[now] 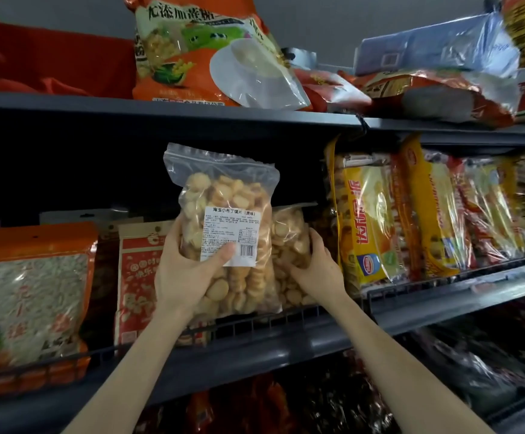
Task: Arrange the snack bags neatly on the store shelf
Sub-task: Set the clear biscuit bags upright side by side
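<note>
The left hand (189,270) grips the clear biscuit bag (226,195) upright just behind the middle shelf's wire rail (286,317) — thumb on its white label, fingers curled round its left edge. The right hand (314,264) clasps a second biscuit bag (289,242) standing behind it. The step in hand looks like squaring these two into one row. Next, the front bag needs seating flush against the back one. On the dark shelf are an orange-framed bag (29,292) far left, a red bag (135,277) beside it, and yellow packets (380,220) on the right.

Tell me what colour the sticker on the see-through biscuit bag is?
The sticker is white with black print, clearest in the head view.
</note>
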`<state>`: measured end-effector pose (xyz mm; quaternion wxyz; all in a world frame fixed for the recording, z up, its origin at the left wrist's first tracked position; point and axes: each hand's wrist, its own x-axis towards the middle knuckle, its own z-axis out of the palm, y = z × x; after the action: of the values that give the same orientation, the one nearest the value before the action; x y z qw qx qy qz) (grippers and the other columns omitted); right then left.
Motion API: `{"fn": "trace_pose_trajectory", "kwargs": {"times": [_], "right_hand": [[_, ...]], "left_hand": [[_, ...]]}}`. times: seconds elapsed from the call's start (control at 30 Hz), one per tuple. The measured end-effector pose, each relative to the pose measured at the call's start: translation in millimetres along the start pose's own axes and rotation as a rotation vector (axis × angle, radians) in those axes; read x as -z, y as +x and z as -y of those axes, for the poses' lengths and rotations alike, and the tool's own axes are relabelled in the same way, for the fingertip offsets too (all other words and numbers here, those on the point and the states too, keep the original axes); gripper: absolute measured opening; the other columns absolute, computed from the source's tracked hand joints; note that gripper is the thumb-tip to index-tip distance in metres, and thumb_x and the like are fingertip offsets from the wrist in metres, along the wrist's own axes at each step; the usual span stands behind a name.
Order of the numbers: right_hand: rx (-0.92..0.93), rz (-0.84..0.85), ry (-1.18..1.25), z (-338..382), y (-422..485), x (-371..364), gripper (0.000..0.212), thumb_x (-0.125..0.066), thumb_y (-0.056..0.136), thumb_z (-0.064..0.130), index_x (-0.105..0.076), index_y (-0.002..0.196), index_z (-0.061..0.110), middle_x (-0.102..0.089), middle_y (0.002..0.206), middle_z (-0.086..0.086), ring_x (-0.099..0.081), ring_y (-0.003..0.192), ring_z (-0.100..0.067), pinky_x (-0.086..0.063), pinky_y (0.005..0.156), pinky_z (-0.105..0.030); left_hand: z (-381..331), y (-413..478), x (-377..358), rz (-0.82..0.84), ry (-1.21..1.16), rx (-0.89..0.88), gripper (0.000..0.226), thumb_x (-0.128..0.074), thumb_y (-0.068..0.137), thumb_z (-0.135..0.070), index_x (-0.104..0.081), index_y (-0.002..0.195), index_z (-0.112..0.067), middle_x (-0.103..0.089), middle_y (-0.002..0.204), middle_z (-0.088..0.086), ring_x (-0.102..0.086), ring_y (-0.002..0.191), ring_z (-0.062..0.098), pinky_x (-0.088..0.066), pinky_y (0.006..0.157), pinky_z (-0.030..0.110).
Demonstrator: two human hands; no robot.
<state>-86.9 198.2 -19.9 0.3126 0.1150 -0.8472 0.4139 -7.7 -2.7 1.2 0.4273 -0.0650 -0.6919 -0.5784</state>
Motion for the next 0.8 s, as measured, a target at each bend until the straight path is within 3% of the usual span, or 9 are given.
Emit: {"fn": "trace_pose_trajectory", "kwargs": {"times": [0.1, 0.2, 0.4, 0.57, 0.8], "right_hand": [[-0.004, 0.020, 0.077, -4.5, 11.5, -6.6, 0.098, -0.069, 0.076, 0.053, -0.010, 0.149, 0.027, -0.049, 0.142, -0.006, -0.060, 0.113, -0.031, -0.051, 0.084, -0.039], [0.012, -0.013, 0.164, -10.0, 15.4, -8.6, 0.091, -0.071, 0.078, 0.045, -0.016, 0.148, 0.029, -0.055, 0.135, -0.002, -0.058, 0.114, -0.028, -0.050, 0.088, -0.039], [0.052, -0.079, 0.306, -22.7, 18.1, -16.9, 0.082, -0.073, 0.078, 0.037, -0.026, 0.145, 0.030, -0.057, 0.132, 0.000, -0.055, 0.118, -0.021, -0.047, 0.097, -0.040], [0.101, -0.172, 0.326, -30.3, 21.6, -12.2, 0.067, -0.070, 0.083, 0.027, -0.035, 0.141, 0.026, -0.059, 0.125, -0.005, -0.054, 0.115, -0.025, -0.047, 0.094, -0.041], [0.153, -0.232, 0.239, -42.0, 21.9, -4.9, 0.053, -0.063, 0.088, 0.028, -0.042, 0.136, 0.021, -0.058, 0.115, -0.013, -0.052, 0.109, -0.029, -0.045, 0.088, -0.040]], "left_hand": [[5.0, 5.1, -0.8, -0.011, -0.001, -0.002, 0.108, -0.084, 0.042, -0.062, -0.039, 0.137, -0.037, -0.061, 0.124, -0.015, -0.058, 0.115, 0.008, -0.047, 0.100, 0.045], [7.1, 8.2, -0.2, -0.019, 0.005, -0.008, 0.105, -0.085, 0.042, -0.062, -0.042, 0.135, -0.039, -0.063, 0.123, -0.015, -0.058, 0.115, 0.010, -0.047, 0.100, 0.046], [3.0, 6.0, -2.6, -0.046, -0.091, 0.024, 0.098, -0.086, 0.049, -0.042, -0.043, 0.137, -0.032, -0.065, 0.117, -0.015, -0.061, 0.110, 0.006, -0.050, 0.097, 0.042], [4.6, 5.1, -8.6, -0.072, -0.081, 0.040, 0.100, -0.088, 0.045, -0.052, -0.045, 0.134, -0.037, -0.065, 0.120, -0.015, -0.061, 0.112, 0.007, -0.050, 0.096, 0.043], [9.6, 2.7, -21.9, -0.106, -0.012, 0.067, 0.104, -0.085, 0.042, -0.063, -0.040, 0.134, -0.041, -0.061, 0.126, -0.014, -0.059, 0.115, 0.011, -0.049, 0.098, 0.046]]}}
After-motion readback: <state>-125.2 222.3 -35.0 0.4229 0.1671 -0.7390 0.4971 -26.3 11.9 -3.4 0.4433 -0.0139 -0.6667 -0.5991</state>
